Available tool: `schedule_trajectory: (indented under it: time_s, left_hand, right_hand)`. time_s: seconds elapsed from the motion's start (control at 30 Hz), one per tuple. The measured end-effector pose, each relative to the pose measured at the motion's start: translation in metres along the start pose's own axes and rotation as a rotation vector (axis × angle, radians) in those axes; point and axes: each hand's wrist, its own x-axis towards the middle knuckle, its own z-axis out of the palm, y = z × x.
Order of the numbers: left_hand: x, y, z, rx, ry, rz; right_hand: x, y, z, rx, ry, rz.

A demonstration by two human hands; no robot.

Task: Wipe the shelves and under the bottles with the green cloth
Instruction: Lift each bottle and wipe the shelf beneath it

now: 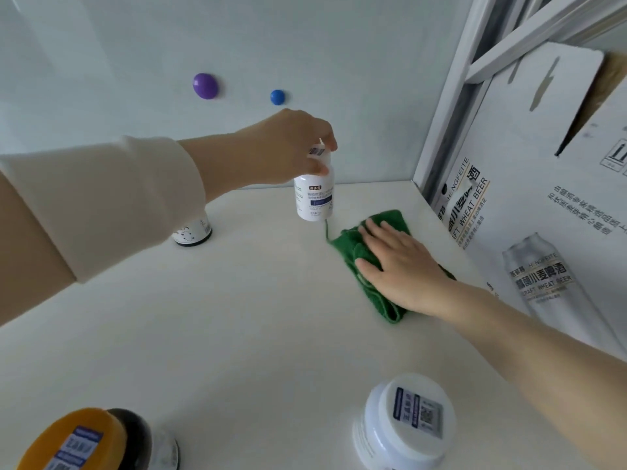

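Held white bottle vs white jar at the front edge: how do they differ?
The white bottle is tall and slim; the white jar is squat and wide. The left hand grips the bottle by its cap; nothing touches the jar, which stands on the shelf. Both are white with labels.

Back wall: pale, smooth panel. Two round knobs are fixed to it, a purple knob on the left and a smaller blue knob to its right, set apart. A white metal frame with slanted bars is noted at right. Just right of it a white cardboard box is recorded, printed "CRAFT WHEAT BEER" with a pictured can.
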Motion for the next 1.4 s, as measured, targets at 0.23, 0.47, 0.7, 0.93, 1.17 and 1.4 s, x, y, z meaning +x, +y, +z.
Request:
schedule_trajectory:
  time_s: [0.23,0.47,0.7,0.93,1.17,1.4]
  left_hand:
    - [0.005,-0.008,-0.002,0.06,-0.02,-0.042]
    - [0.01,0.005,0.015,0.036,-0.06,0.008]
    - [0.004,0.025,0.028,0.014,-0.083,0.085]
    - [-0.003,0.033,0.036,0.018,-0.063,0.121]
    - [-0.005,0.032,0.042,-0.001,-0.078,0.131]
    - [-0.06,0.075,-0.004,-0.217,-0.004,0.102]
  right_hand:
    - [0.04,0.01,-0.005,0.016,0.024,-0.064]
    - [0.034,0.048,-0.005,0.011,0.125,0.242]
    - [-0.019,0.054,0.002,0.022,0.138,0.321]
    - [-0.093,0.049,0.005,0.026,0.063,0.194]
    - [-0.097,0.047,0.0,0.06,0.023,0.139]
    - [0.011,0.047,-0.007,0.019,0.107,0.21]
